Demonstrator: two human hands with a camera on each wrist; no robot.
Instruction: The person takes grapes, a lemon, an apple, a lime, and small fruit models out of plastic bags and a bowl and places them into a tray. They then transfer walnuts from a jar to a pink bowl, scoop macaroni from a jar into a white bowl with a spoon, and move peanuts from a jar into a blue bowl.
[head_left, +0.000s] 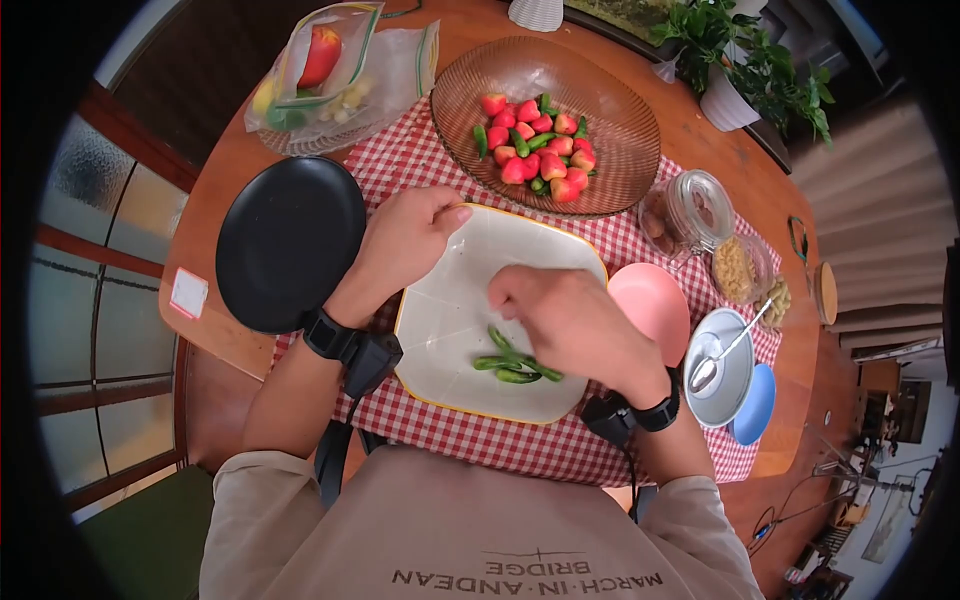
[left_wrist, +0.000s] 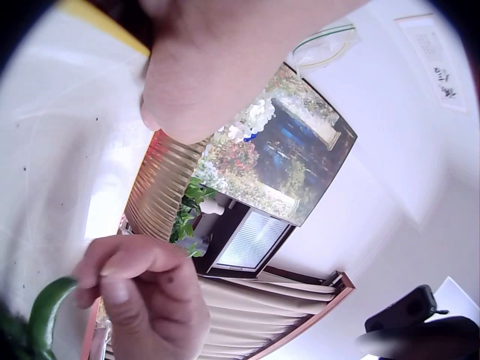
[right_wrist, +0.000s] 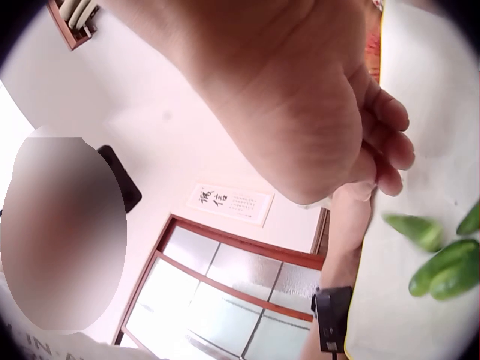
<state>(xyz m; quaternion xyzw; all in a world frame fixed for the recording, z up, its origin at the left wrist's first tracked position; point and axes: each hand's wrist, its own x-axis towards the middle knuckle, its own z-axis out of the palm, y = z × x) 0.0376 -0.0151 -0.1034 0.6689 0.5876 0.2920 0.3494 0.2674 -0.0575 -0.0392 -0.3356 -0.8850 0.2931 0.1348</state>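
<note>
A white square dish (head_left: 440, 330) with a yellow rim stands on the checked cloth in front of me. My left hand (head_left: 408, 235) holds its far left rim, thumb on the edge. Over the right part of the dish hangs my right hand (head_left: 570, 315), fingers curled and thumb against the index finger in the left wrist view; nothing shows between them. Several small green peppers (head_left: 517, 376) lie in the dish just below that hand. In the right wrist view, a pepper (right_wrist: 416, 229) lies a little apart from the curled fingertips (right_wrist: 390, 182).
Behind the dish, a ribbed amber bowl (head_left: 620, 130) holds red-and-yellow fruits and green peppers. A black plate (head_left: 290, 240) is on the left, zip bags (head_left: 400, 75) beyond it. To the right are a pink plate (head_left: 655, 305), glass jars (head_left: 705, 210) and a grey bowl (head_left: 722, 385) with a spoon.
</note>
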